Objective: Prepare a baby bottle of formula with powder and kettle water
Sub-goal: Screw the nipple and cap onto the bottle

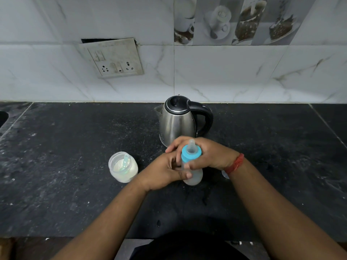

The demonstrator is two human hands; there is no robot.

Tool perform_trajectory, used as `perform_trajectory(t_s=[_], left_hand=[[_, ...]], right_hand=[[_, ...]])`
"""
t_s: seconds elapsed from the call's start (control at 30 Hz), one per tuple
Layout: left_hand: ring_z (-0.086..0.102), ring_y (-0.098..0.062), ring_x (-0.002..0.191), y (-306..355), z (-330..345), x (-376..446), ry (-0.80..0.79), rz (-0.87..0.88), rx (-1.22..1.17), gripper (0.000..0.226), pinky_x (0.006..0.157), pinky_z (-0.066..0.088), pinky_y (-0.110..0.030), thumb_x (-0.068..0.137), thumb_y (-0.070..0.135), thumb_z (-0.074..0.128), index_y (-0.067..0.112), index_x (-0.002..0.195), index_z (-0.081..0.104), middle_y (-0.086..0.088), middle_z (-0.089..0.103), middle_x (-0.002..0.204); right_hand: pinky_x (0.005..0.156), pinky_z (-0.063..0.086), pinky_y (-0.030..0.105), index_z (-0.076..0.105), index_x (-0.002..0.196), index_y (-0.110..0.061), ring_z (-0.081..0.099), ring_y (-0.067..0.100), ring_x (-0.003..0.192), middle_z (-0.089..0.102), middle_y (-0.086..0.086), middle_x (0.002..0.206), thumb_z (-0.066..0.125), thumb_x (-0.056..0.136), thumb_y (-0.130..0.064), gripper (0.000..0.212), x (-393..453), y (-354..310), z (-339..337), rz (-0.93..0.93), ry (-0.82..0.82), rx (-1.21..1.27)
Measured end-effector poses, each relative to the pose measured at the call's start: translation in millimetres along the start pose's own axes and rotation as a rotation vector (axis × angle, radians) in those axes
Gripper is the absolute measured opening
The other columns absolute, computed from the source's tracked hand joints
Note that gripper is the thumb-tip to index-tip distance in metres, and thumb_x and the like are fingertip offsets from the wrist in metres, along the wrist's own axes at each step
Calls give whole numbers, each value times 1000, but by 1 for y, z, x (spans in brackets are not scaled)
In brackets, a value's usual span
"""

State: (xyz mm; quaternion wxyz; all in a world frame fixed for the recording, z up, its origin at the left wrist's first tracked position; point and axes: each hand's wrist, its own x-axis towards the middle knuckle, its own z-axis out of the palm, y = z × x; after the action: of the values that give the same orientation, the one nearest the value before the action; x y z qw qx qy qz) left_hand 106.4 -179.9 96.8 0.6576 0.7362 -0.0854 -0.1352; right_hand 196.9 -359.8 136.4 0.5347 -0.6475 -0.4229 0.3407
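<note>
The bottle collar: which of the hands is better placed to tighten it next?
Probably the right hand: its fingers already wrap the blue collar, while the left hand grips the bottle lower, steadying it.

no readable text anywhere in view

the kettle (177, 122), the baby bottle (192, 166), the powder jar (123, 167) and the wall socket plate (112, 58) show no legible label, brand or number; the decorative tile (238, 19) carries only pictures of cups and coffee beans, no words.
</note>
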Motion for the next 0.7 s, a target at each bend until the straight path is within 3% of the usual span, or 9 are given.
perform_trajectory(t_s=[0.17,0.3,0.4,0.47,0.6,0.7], left_hand=[[68,-5,115,-1,14,9,313,63,-45,46,100,54,-28,87,-1,77,24,122,61,12,75,118],[65,5,113,-3,28,14,548,158,122,57,92,49,-12,82,-2,78,29,125,57,17,70,116],[65,0,115,-5,36,18,628,222,186,53,95,48,-15,85,-8,72,20,128,57,12,67,118],[65,-7,118,-7,31,16,576,163,190,54,98,51,-22,85,-4,75,17,131,57,8,68,121],[64,-18,126,-8,4,9,248,81,16,66,106,52,-39,84,22,82,16,142,53,0,69,131],[63,-22,127,-2,-1,8,193,66,-24,64,109,50,-47,79,28,84,21,137,58,-2,70,129]], right_hand=[[86,55,38,69,87,-13,67,15,91,70,4,98,78,78,-17,14,17,10,22,-18,497,36],[76,56,32,66,85,-7,65,13,78,68,17,92,78,74,-22,22,30,13,42,33,821,16],[72,55,31,64,83,-6,64,14,74,66,17,90,79,72,-28,29,39,16,55,101,965,-21],[77,55,29,65,87,-7,65,10,81,65,13,99,83,74,-22,26,35,17,51,67,877,-5],[104,49,29,71,101,-21,58,7,119,53,1,133,82,75,-21,29,11,11,21,27,446,-11],[101,51,29,71,95,-14,58,8,114,53,0,128,80,75,-15,22,9,7,18,1,406,-28]])
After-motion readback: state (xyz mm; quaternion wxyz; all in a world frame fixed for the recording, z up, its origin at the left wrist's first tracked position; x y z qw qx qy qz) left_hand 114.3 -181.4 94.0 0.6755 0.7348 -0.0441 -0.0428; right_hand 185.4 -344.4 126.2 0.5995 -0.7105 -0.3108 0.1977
